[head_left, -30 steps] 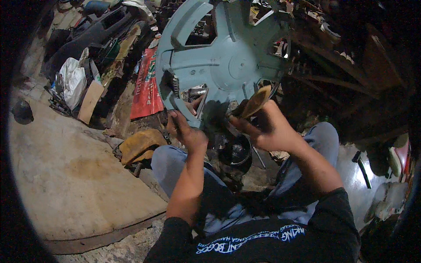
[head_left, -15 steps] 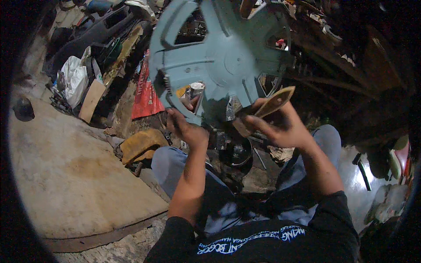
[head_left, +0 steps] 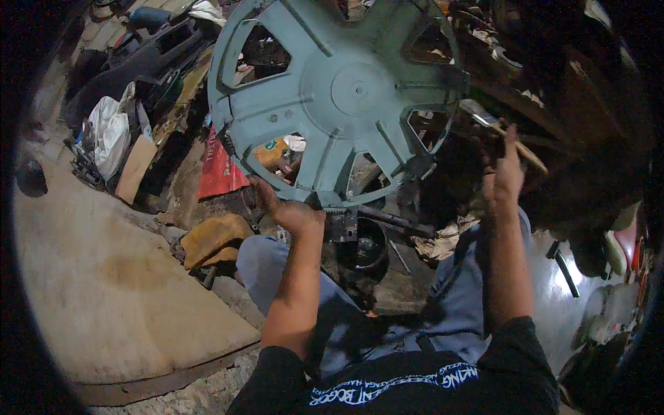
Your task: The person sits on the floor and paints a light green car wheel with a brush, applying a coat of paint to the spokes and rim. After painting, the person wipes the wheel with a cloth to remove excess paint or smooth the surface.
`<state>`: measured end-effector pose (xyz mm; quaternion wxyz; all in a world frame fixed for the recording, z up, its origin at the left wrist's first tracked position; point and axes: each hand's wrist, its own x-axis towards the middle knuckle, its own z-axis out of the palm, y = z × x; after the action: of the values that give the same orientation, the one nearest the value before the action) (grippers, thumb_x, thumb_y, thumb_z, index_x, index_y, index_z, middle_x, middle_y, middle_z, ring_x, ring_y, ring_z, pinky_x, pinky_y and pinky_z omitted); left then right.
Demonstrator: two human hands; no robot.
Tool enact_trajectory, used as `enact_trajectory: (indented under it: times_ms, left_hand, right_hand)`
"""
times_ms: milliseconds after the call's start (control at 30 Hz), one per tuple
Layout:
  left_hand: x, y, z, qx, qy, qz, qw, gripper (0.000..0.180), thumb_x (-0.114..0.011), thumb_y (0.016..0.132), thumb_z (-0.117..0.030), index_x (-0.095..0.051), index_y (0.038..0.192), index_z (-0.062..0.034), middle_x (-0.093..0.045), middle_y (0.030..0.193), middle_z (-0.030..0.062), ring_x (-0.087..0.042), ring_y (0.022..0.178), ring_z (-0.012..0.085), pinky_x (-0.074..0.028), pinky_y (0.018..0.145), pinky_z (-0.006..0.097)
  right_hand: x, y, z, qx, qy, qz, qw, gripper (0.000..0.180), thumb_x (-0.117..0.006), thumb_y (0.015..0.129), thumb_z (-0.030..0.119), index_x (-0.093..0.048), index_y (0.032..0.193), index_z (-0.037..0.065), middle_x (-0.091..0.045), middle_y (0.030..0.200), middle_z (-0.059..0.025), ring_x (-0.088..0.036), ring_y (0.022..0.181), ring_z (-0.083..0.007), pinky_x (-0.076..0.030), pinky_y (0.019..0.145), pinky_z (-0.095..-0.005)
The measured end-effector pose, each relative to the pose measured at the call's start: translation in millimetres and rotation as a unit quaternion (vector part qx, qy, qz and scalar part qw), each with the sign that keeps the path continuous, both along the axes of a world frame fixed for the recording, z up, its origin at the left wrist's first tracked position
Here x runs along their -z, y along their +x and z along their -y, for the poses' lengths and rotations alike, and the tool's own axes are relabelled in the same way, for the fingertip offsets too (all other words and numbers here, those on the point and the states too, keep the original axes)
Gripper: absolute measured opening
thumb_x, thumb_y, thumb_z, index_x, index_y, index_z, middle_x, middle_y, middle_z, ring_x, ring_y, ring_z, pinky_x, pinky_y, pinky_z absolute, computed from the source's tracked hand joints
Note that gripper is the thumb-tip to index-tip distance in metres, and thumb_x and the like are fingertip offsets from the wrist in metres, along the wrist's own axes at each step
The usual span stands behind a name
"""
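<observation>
Upright before me is a round grey-green wheel cover (head_left: 277, 114), its spokes parted by wide openings and clips set around the rim. My left hand (head_left: 294, 213) grips its lower left rim, with the fingers partly hidden behind it. Off to the cover's right, my right hand (head_left: 505, 181) is closed around the wooden handle of a paintbrush (head_left: 529, 155). The brush's pale end points up and left toward the rim, apart from it. Below the cover, between my legs, stands a black pot (head_left: 370, 252) with something dark and shiny inside.
A pale wooden board (head_left: 124, 277) lies at the left. Beside my left knee is a crumpled yellow-brown piece (head_left: 216, 241). White plastic (head_left: 111, 135), a red packet (head_left: 220, 166) and dark scrap crowd the far left. A shiny grey sheet (head_left: 553, 304) lies at the right.
My right hand has moved right, away from the cover's lower rim, taking the paintbrush with it and turning it. The cover has shifted a little left and tilted in my left hand.
</observation>
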<state>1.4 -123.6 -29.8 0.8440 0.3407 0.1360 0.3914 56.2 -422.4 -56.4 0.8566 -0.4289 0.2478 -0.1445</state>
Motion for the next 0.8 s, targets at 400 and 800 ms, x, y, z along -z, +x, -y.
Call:
enact_trajectory:
  times_ms: [400, 800]
  left_hand:
    - [35.4, -3.3, 1.6, 0.022, 0.165, 0.101, 0.981, 0.036, -0.037, 0.105, -0.036, -0.045, 0.087, -0.0062, -0.046, 0.086, 0.0081, -0.050, 0.089, 0.0220, -0.045, 0.091, 0.043]
    - [-11.9, -14.1, -2.5, 0.056, 0.045, -0.002, 0.997, 0.062, -0.041, 0.099, -0.054, -0.043, 0.141, -0.0075, -0.054, 0.127, 0.0086, -0.048, 0.124, 0.0256, -0.036, 0.108, 0.044]
  right_hand:
    - [38.4, 19.2, -33.4, -0.125, 0.270, 0.115, 0.948, 0.018, -0.051, 0.096, 0.021, -0.054, 0.103, 0.004, -0.059, 0.095, -0.0101, -0.065, 0.085, -0.0245, -0.058, 0.080, -0.0389]
    - [38.8, 20.8, -16.5, -0.078, 0.150, 0.076, 0.983, 0.026, -0.052, 0.097, 0.033, -0.053, 0.091, 0.008, -0.050, 0.074, -0.0038, -0.048, 0.058, -0.0174, -0.043, 0.049, -0.0331]
